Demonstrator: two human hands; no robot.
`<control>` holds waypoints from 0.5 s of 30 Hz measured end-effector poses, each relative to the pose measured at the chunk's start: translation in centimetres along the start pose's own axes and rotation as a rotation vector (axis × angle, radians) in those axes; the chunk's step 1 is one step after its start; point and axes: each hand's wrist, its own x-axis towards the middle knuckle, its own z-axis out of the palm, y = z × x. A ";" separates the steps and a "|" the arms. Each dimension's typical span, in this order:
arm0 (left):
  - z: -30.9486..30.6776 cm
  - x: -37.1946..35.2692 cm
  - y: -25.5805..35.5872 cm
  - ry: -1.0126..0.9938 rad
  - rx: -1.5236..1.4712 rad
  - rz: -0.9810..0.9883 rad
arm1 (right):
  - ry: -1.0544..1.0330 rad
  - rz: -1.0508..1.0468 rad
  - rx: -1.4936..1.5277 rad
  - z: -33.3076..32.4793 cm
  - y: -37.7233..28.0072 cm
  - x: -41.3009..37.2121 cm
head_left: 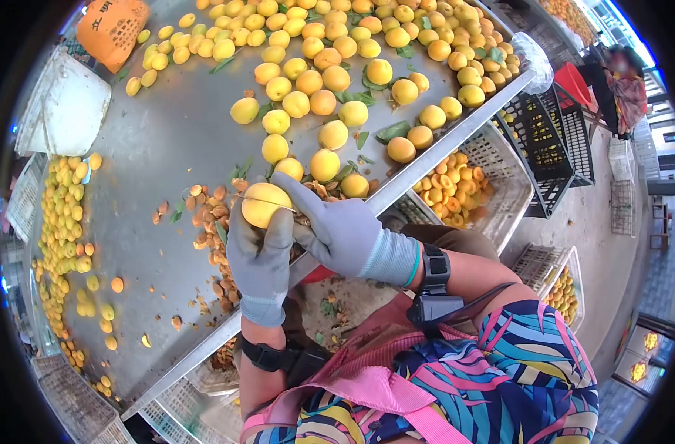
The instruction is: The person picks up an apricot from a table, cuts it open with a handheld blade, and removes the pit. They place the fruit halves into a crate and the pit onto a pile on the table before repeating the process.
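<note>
A yellow apricot with a thin dark line across it is held above the metal table's near edge. My left hand, in a grey glove, grips the fruit from below and the left. Close on its right is my right hand, gloved too, its fingers closed and the index finger reaching to the fruit's upper side. What the right fingers hold is mostly hidden; a small thin piece shows between them and the fruit. Apricot pits and scraps lie beside and under the left hand. Whole apricots with green leaves lie just beyond.
The metal table has a raised rim. Crates stand beside it, one with halved apricots. Black crates are farther right, near a person. A white bucket and orange bag sit at the upper left.
</note>
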 end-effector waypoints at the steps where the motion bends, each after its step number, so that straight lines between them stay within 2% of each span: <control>1: -0.1 0.0 0.2 -0.021 -0.052 -0.006 | 0.000 -0.002 0.001 -0.1 -0.1 0.0; 3: -0.2 -0.1 -0.1 -0.044 -0.105 -0.019 | 0.021 -0.032 -0.010 -0.5 -0.4 -0.1; 5: -0.3 0.0 -1.2 -0.080 -0.458 0.003 | 0.036 -0.042 -0.009 -0.5 -0.4 -0.2; 9: -0.1 -0.1 -0.7 -0.042 -0.495 -0.074 | 0.000 -0.012 0.013 -1.4 -1.0 -0.3; 10: -0.2 -0.1 0.0 -0.063 -0.303 -0.022 | -0.001 -0.014 0.014 -1.5 -0.9 -0.2; 11: -0.3 -0.1 0.4 -0.084 -0.112 0.029 | -0.102 0.026 -0.034 -1.8 -0.8 -0.2; 12: -0.2 -0.1 0.4 -0.085 -0.113 0.031 | -0.200 0.065 -0.085 -2.0 -0.7 -0.1; 15: -0.1 0.1 0.4 -0.046 -0.008 0.071 | -0.064 0.013 -0.039 -0.7 0.1 -0.5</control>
